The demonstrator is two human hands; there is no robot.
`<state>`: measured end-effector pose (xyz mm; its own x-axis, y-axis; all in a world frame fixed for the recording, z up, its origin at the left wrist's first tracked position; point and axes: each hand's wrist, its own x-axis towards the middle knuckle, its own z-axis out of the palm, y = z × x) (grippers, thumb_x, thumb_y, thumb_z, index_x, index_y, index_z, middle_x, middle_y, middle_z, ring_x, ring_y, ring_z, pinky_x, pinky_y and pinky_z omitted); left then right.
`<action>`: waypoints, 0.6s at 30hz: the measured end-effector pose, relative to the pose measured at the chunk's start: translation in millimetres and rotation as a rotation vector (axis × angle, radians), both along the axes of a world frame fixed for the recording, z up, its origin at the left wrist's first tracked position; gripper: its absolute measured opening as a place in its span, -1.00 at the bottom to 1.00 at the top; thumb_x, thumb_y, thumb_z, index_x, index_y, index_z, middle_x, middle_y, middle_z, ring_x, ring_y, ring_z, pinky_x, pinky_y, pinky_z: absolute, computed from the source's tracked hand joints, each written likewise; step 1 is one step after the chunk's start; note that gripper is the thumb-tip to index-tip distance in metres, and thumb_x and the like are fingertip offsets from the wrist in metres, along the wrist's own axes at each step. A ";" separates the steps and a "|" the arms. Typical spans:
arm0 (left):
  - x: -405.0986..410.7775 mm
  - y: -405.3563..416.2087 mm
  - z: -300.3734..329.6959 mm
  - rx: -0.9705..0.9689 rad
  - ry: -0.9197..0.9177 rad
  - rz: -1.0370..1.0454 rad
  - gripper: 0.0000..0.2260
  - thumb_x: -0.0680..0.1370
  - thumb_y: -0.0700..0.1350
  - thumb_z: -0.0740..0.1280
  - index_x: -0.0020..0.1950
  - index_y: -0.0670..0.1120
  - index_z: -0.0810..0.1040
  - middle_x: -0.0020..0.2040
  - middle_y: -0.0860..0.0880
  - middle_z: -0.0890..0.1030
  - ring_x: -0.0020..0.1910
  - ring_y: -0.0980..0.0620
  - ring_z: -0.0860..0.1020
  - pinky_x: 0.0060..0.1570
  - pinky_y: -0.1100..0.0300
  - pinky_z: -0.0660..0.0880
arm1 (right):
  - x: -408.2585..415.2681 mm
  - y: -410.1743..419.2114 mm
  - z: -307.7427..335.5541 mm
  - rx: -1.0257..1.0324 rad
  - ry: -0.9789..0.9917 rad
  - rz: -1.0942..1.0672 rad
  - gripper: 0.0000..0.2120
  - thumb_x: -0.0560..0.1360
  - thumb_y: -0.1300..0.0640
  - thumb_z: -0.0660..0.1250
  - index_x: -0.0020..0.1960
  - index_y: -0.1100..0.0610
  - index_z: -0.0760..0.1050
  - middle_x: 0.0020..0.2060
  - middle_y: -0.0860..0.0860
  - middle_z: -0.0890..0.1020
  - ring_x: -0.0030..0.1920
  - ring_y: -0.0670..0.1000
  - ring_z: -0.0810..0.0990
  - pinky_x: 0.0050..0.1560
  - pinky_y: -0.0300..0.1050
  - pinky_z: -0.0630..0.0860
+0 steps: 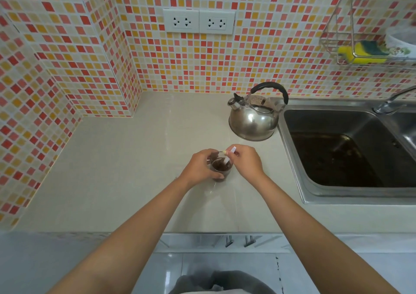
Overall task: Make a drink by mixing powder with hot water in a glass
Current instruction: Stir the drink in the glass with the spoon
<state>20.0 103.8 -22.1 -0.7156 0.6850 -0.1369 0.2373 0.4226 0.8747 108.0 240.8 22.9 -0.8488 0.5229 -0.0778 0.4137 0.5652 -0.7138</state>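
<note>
Glass (221,170) stands on the counter near its front middle, small, clear, round-walled, filled to most of its depth with dark brown liquid; surface looks grainy or foamy, too small to tell which. Judgement: powder and water are already in, and the work now is the stirring; what is left is likely to finish mixing and take the stirrer out. Left hand (200,168) wraps the glass from the left, thumb across the near wall, fingers curled round the far side. Right hand (245,162) sits just beside the rim on the right, fingertips pinched narrow on a thin white stick-like stirrer (227,158) that slants down into the liquid; whether it is a flat spoon handle or a folded sachet I cannot tell. A thin metallic sliver with a pale tip shows between the two hands above the rim, unclear. Counter (135,170) is pale beige, smooth, faintly glossy. Behind and to the right, well apart from the glass, a stainless whistling kettle (253,122), squat dome, black arched handle, capped spout facing left. Steel sink (297,181) beside it, basin holding dark murky water; faucet (391,101) at the far rim. Wall is small mosaic tile in red, orange and cream, with two white double sockets (199,21). Wire rack (333,46) upper right holds a yellow-green sponge (360,51).
</note>
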 end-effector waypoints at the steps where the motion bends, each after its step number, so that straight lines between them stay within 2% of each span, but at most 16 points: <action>1: 0.3 0.0 0.1 -0.002 -0.004 0.002 -0.31 0.15 -0.15 0.64 0.25 -0.07 0.53 0.14 0.01 0.59 0.12 0.05 0.58 0.21 0.21 0.49 | 0.3 1.9 0.0 0.030 -0.016 -0.026 -0.83 0.51 0.06 0.30 -0.19 0.06 0.62 -0.31 0.06 0.66 -0.21 0.11 0.60 -0.17 -0.05 0.50; 5: -0.1 -0.4 -0.1 0.006 0.002 -0.004 -0.37 0.15 -0.15 0.64 0.19 -0.03 0.56 0.07 0.07 0.60 0.10 0.06 0.59 0.17 0.25 0.49 | -1.4 -1.6 4.3 -0.119 0.000 0.062 -0.84 0.50 0.11 0.33 -0.21 0.12 0.63 -0.40 0.05 0.60 -0.29 0.12 0.56 -0.17 0.08 0.55; 9: 0.6 -0.1 0.1 0.003 -0.011 0.001 -0.31 0.16 -0.16 0.65 0.25 -0.06 0.53 0.09 0.07 0.57 0.10 0.10 0.57 0.17 0.28 0.46 | -1.4 -0.1 4.1 0.055 -0.045 -0.027 -0.82 0.52 0.05 0.29 -0.16 0.09 0.62 -0.33 0.04 0.63 -0.26 0.09 0.56 -0.24 -0.08 0.45; 13: 0.1 -0.5 0.9 0.005 -0.013 -0.002 -0.37 0.15 -0.17 0.64 0.18 -0.02 0.56 0.05 0.09 0.60 0.08 0.09 0.59 0.13 0.35 0.46 | -2.2 1.0 5.4 -0.127 -0.002 0.006 -0.84 0.49 0.11 0.34 -0.23 0.12 0.62 -0.42 0.05 0.61 -0.43 0.04 0.53 -0.24 -0.05 0.50; 16: 0.3 -0.1 0.6 -0.009 -0.012 0.005 -0.33 0.16 -0.16 0.65 0.23 -0.04 0.54 0.08 0.08 0.57 0.09 0.09 0.57 0.10 0.35 0.44 | -1.7 3.7 4.7 0.008 -0.040 -0.018 -0.84 0.51 0.07 0.31 -0.14 0.09 0.63 -0.32 0.07 0.66 -0.28 0.08 0.58 -0.21 -0.07 0.50; 18: 0.4 0.1 1.2 -0.014 -0.013 0.003 -0.34 0.16 -0.16 0.64 0.23 -0.04 0.54 0.08 0.09 0.57 0.09 0.10 0.57 0.08 0.38 0.43 | -3.0 3.6 4.4 -0.068 -0.045 0.012 -0.84 0.51 0.09 0.32 -0.16 0.11 0.64 -0.33 0.08 0.65 -0.26 0.10 0.59 -0.18 0.00 0.55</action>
<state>20.4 103.9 -20.9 -0.7154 0.6812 -0.1556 0.2248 0.4352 0.8718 105.0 244.5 27.2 -0.8495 0.5054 -0.1513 0.4402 0.5210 -0.7313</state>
